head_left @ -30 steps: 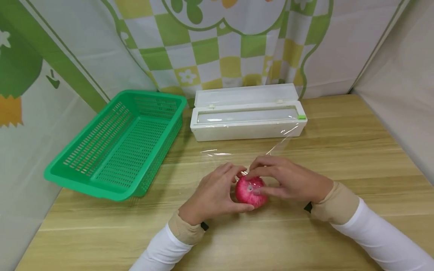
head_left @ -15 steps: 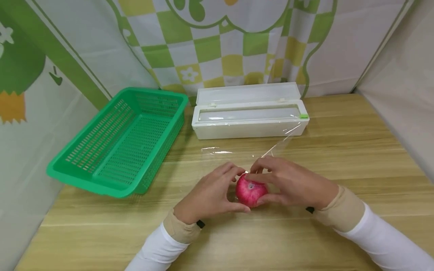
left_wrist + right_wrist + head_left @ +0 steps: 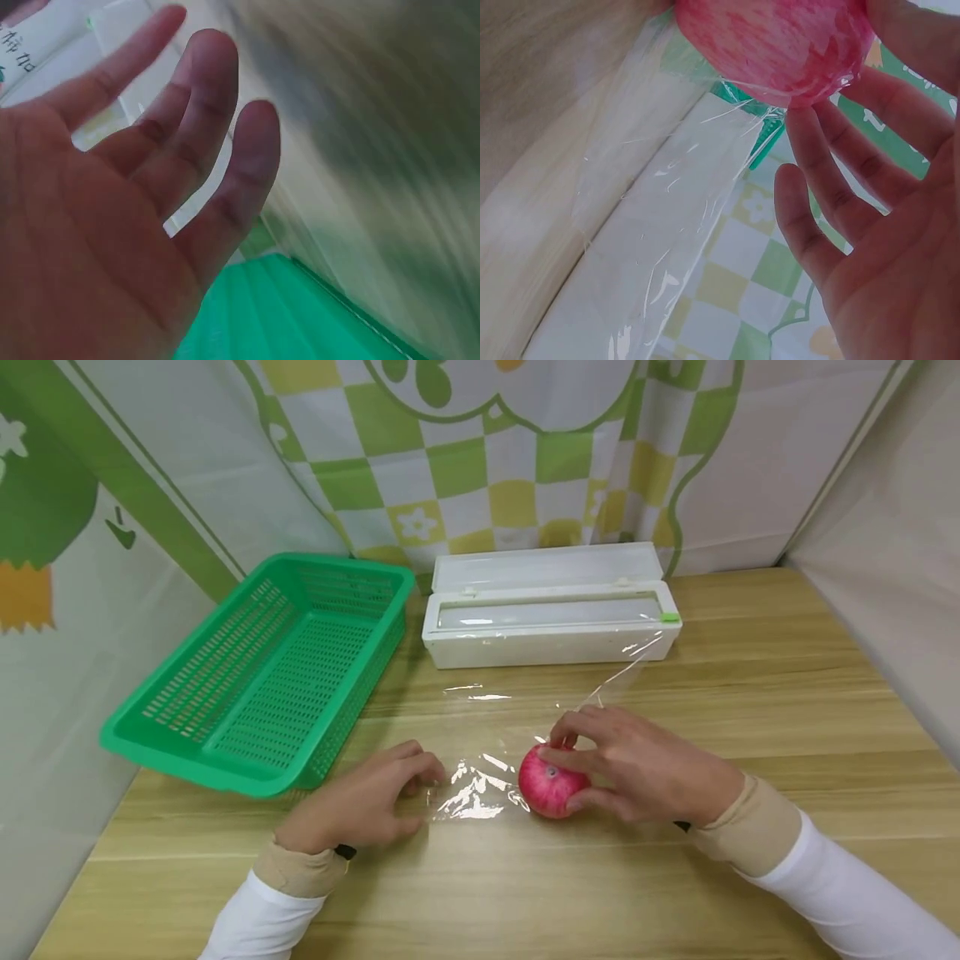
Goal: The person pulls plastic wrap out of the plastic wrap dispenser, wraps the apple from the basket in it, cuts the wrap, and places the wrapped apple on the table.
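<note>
The right hand (image 3: 637,768) grips a red fruit (image 3: 546,789) touching clear film (image 3: 480,789); the left hand (image 3: 360,802), fingers loosely parted, is near a green basket (image 3: 225,783).

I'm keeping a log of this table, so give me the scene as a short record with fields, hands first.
Left hand: loosely curved, nothing seen in its hold, near the left edge of a clear, shiny plastic film; contact can't be told
Right hand: holds a round pinkish-red apple
Film: reaches from box to apple, crinkled left of the apple
Box: long, white, rectangular box beyond the apple, lid open
Basket: green, rectangular, perforated plastic basket, left of the box
Surface: wood-grain table
</note>
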The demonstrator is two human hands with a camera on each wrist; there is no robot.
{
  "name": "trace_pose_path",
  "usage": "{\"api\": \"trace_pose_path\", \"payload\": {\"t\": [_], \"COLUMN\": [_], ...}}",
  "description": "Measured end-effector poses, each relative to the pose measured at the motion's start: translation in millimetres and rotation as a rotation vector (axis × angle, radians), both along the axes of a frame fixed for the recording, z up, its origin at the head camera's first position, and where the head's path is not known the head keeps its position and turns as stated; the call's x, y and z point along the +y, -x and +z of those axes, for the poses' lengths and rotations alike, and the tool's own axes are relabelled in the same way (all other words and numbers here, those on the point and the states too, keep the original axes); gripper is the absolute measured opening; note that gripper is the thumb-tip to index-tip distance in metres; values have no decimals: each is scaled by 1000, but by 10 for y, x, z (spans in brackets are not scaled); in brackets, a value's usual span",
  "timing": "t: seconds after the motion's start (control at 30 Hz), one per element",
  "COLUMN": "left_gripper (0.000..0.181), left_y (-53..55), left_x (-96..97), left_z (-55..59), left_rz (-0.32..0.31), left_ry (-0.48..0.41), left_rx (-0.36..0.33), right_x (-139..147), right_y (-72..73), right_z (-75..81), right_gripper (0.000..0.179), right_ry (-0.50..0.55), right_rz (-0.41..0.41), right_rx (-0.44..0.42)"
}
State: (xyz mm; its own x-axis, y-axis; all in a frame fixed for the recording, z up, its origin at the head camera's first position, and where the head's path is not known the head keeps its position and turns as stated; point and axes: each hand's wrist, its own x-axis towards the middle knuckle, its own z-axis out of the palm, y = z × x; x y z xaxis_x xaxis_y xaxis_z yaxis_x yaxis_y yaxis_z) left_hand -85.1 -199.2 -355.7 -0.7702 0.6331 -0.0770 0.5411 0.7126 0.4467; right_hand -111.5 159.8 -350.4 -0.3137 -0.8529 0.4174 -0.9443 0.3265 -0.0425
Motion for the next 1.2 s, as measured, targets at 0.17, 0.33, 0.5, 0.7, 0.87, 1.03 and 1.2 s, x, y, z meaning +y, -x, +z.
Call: {"api": "trace_pose_path", "payload": {"t": [0.17,0.33,0.5,0.7,0.87,1.03,1.2], "left_gripper": [35,17,11,12,14,15,8], "left_y": [-25,16,12,-36,-60,-47,-1], "left_x": [-84,-61,-47,-66,-47,117,420], "left_z": [-42,-142,-190,-117,41,214,336], "left_rz": [-32,-84,-85,-77,-113,-126,-132], "left_ry": [-26,-82,-99,-135,-205,-235,-210], "left_rx": [-14,50,91,159,282,351,448], "right_x": [-1,15,21,4,-14,-21,-20], "right_y": [-7,-9,-9,-16,-22,-22,-26], "right_z": [2,-3,1,21,35,39,24], "right_gripper": [54,54,53,52,54,58,72], "right_ry": [-4,-9,-20,-30,-36,-30,-5], "right_rz": [-8,-24,-33,-51,-72,-72,-91], "right_rx": [-23,-39,-60,-100,-143,-141,-174]}}
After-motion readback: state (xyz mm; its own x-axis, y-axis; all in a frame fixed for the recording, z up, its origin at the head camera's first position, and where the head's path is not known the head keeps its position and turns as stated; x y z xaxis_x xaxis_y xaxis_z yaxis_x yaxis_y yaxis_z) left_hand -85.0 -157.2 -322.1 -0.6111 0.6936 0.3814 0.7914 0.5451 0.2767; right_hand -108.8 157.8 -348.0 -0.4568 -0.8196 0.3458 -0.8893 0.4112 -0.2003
